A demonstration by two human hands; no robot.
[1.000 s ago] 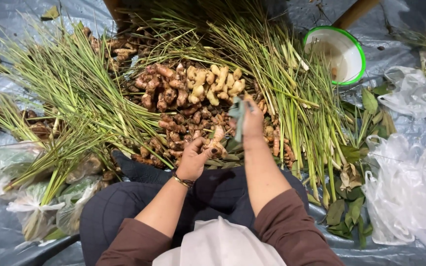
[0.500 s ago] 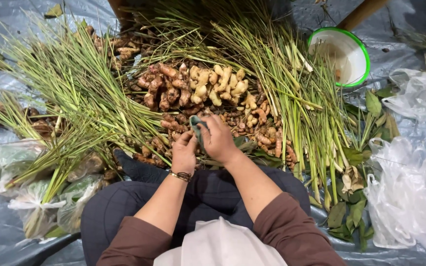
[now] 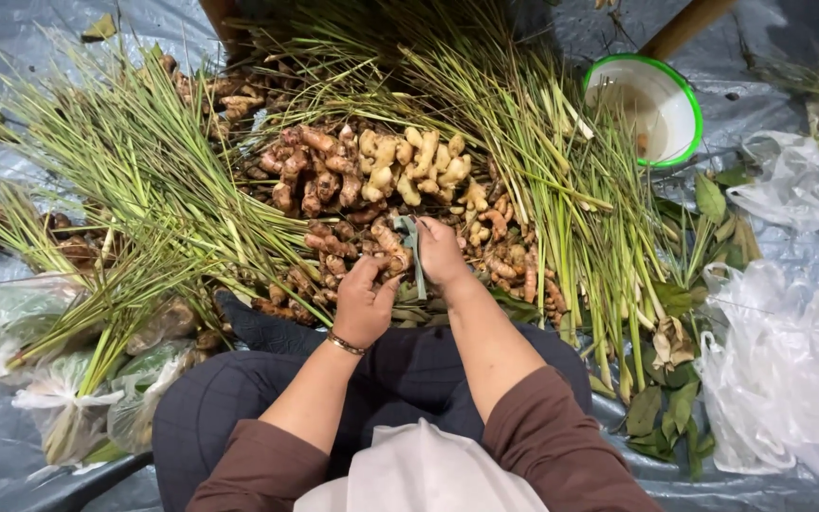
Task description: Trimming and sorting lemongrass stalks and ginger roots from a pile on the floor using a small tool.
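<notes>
Left hand: the left hand is curled, its fingertips pinched on a brown root at the near edge of the root pile.
Right hand: the right hand is closed around a thin grey-green strip that hangs down between the two hands; it could be a leaf blade or a tie, the view is too small to tell.
Where the root is: touching the left fingertips, just beside the strip, in front of the person's knees.
Root pile: pale ginger-like roots lie at the middle, darker orange-brown ones around and to the right.
Stalks: long green stalks fan out on the left, another thick sheaf on the right, both overlapping the roots.
Ground: a grey plastic sheet carries everything.
Risk: the strip looks thin and could slip or tear if pulled hard; the pinched root could drop back and be lost among the others, since the pile is loose and crowded.
Bowl: a white bowl with a green rim, well apart at upper right, looks nearly empty.
Bags left: clear bags hold green leaves.
Bags right: white plastic bags lie crumpled, contents not visible.
</notes>
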